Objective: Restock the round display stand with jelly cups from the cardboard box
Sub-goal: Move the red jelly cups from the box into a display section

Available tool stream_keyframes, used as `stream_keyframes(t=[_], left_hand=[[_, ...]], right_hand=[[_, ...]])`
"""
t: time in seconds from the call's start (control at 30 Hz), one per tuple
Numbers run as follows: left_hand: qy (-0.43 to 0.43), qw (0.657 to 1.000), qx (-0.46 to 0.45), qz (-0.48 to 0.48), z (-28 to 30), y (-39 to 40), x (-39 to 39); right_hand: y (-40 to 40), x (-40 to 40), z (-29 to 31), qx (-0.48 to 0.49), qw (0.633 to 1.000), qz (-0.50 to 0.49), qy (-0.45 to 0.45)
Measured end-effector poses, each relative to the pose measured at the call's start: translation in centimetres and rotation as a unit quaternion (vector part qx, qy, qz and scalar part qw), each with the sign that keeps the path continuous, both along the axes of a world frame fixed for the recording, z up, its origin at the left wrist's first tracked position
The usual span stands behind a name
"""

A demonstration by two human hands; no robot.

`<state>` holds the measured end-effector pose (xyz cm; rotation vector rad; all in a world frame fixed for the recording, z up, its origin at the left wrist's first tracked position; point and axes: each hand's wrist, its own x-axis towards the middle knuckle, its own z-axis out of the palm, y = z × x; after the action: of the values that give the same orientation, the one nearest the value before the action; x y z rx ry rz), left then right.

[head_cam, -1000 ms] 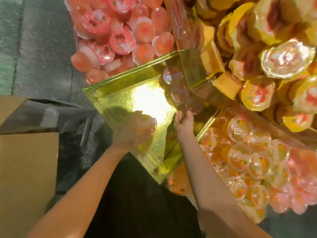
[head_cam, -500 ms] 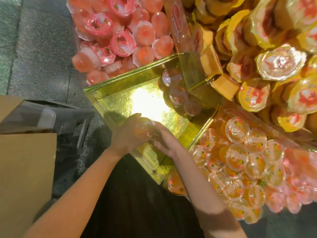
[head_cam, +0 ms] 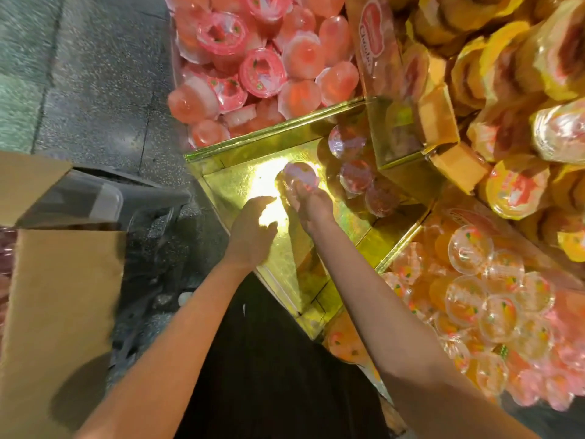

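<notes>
— How far has the restocking got?
— A few cups (head_cam: 357,179) lie in the gold compartment (head_cam: 240,188); most is bare.
— The hands?
— A jelly cup (head_cam: 300,175) is gripped, seemingly, by the right hand (head_cam: 311,205); the left hand (head_cam: 253,229) is held loose, empty. The cardboard box (head_cam: 60,280) waits left.

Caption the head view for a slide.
Right hand sets a jelly cup into the gold compartment; left hand open beside it.
</notes>
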<state>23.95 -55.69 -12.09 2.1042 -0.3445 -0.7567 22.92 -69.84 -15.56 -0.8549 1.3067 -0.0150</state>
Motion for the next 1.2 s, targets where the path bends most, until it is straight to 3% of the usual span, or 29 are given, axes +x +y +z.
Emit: stream_keyframes(t=[0.23, 0.4, 0.5, 0.73, 0.93, 1.07, 1.2], left_hand=[[0.1, 0.995, 0.013, -0.009, -1.2, -0.2, 1.3], [0.117, 0.993, 0.002, -0.028, -0.4, 0.1, 1.5], [0.107, 0.993, -0.049, -0.013, 0.6, 0.2, 1.3], [0.148, 0.978, -0.136, 0.057, 3.2, 4.3, 1.3], [0.101, 0.978, -0.1, 0.151, 3.3, 11.2, 1.7], [0.115, 0.953, -0.116, 0.257, 3.6, 17.2, 0.5], [0.057, 0.914, -0.155, 0.372, 4.8, 24.1, -2.5]], right_hand=[[-1.8, 3.6, -0.7, -0.032, 0.979, -0.191, -0.069], [-1.5, 3.7, -0.8, -0.06, 0.977, -0.199, -0.048], [-1.5, 3.6, 0.4, 0.027, 0.975, -0.2, -0.094], [1.7, 2.6, 4.9, 0.182, 0.982, -0.052, -0.018], [10.2, 3.2, 9.0, 0.09, 0.982, 0.149, -0.071], [17.1, 4.8, 10.9, 0.054, 0.943, 0.302, -0.131], [24.4, 5.2, 12.2, 0.009, 0.88, 0.454, -0.142]])
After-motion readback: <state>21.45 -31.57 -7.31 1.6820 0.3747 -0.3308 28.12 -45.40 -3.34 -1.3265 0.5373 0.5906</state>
